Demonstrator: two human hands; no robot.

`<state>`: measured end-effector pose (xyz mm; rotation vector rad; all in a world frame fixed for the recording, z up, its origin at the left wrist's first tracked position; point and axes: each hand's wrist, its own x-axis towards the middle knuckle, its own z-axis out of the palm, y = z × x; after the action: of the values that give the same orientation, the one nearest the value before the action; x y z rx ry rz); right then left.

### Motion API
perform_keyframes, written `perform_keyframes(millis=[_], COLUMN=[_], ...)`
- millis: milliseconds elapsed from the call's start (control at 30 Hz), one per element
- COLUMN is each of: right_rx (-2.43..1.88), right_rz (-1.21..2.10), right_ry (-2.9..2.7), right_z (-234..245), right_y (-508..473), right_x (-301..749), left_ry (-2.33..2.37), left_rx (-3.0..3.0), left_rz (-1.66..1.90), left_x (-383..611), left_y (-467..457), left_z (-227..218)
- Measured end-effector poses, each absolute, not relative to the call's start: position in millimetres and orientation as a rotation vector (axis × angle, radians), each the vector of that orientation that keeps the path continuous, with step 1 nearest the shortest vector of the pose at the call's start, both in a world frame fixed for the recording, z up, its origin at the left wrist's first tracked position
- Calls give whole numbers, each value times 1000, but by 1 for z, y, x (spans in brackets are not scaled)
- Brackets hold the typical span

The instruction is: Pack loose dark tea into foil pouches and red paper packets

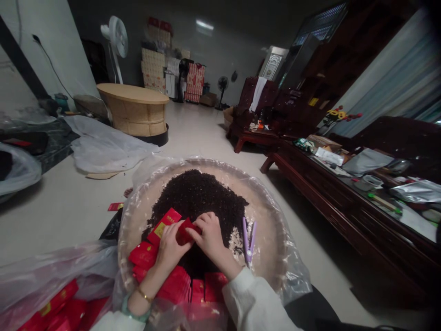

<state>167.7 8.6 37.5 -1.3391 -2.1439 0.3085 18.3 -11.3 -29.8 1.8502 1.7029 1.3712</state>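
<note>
A round tray (272, 220) lined with clear plastic holds a heap of dark loose tea leaves (200, 195). Over the heap's near edge, my left hand (169, 250) and my right hand (209, 236) pinch the same small red packet (184, 231) between them. Several more red packets (161, 227) lie along the tray's left and near side, some stacked under my wrists (179, 285). A purple clip-like tool (248, 240) rests on the tray just right of my right hand.
A plastic bag with more red packets (58, 305) lies at lower left. A dark wooden table (361, 202) cluttered with foil bags runs along the right. On the floor beyond are a round wooden tub (136, 110), white plastic sheeting (103, 147), fans and stacked cartons (155, 69).
</note>
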Motion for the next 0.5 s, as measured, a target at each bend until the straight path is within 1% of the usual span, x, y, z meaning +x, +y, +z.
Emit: perform_keyframes(millis=[133, 300, 500], right_rx=[-1288, -1167, -1329], right_rz=[487, 824, 1156], right_ry=[-2103, -1938, -1800], right_z=[41, 56, 51], right_y=[19, 24, 25], right_x=[174, 198, 207], left_ry=[1638, 1359, 1281], left_rx=[1661, 1368, 1376], left_rz=[1322, 1121, 982], left_x=[17, 16, 18], left_y=[-12, -10, -16], left_z=[-27, -19, -7])
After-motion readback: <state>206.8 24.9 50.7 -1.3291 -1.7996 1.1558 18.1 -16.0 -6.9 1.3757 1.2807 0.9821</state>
